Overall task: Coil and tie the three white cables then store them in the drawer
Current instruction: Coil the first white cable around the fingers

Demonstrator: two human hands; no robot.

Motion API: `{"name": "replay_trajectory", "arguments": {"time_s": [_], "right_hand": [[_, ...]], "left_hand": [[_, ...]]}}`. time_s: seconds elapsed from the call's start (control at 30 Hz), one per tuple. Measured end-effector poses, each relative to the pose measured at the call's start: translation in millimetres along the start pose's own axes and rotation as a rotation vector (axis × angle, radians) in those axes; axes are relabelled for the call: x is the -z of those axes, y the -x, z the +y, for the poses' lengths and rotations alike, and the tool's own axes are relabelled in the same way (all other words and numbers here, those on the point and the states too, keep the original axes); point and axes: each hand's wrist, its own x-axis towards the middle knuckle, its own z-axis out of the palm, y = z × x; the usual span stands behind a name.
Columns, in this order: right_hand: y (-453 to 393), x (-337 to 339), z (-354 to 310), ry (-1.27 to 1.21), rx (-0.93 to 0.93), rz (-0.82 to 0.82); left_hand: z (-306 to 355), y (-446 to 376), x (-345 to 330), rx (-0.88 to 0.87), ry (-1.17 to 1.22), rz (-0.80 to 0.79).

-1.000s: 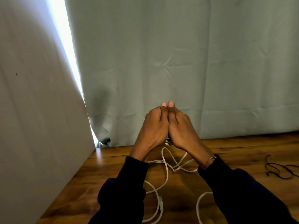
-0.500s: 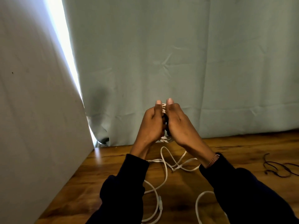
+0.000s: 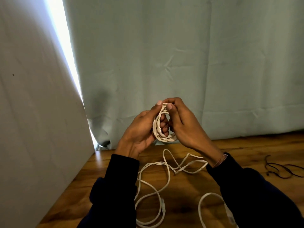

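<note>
Since a second ago both hands have turned and parted a little, so the small white coil (image 3: 162, 127), before hidden between the pressed palms, now shows in the gap between them. It is held up in the air, above the far part of the wooden table (image 3: 102, 183).

Fingers of the left hand (image 3: 139, 134) pass through the loop and curl round its turns, with the thumb at the top. The right hand (image 3: 182, 124) pinches the top of the coil with thumb and curled fingers. I think this grip keeps the turns together, so that they do not spring open before tying.

On the table, near the person, loose white cable (image 3: 166, 176) lies in wide curves between the two dark sleeves; another white loop (image 3: 212, 195) lies to the right. It is hard to say how many separate cables these are, because the sleeves and the bottom edge cut them. Dark thin cords (image 3: 284, 170) lie at the far right. No drawer is in view. Whether a tie is already round the coil I cannot tell.
</note>
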Motion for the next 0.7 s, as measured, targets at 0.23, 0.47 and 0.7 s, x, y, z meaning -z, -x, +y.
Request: {"name": "replay_trajectory", "arguments": {"time_s": [0.23, 0.47, 0.7], "right_hand": [[-2, 12, 0, -0.010, 0.072, -0.165], [-1, 5, 2, 0.147, 0.095, 0.075], [2, 10, -2, 0.132, 0.011, -0.087]], "left_hand": [[2, 3, 1, -0.094, 0.124, -0.052], [-8, -4, -3, -0.118, 0.212, -0.102], [-12, -7, 0, -0.116, 0.137, -0.037]]}}
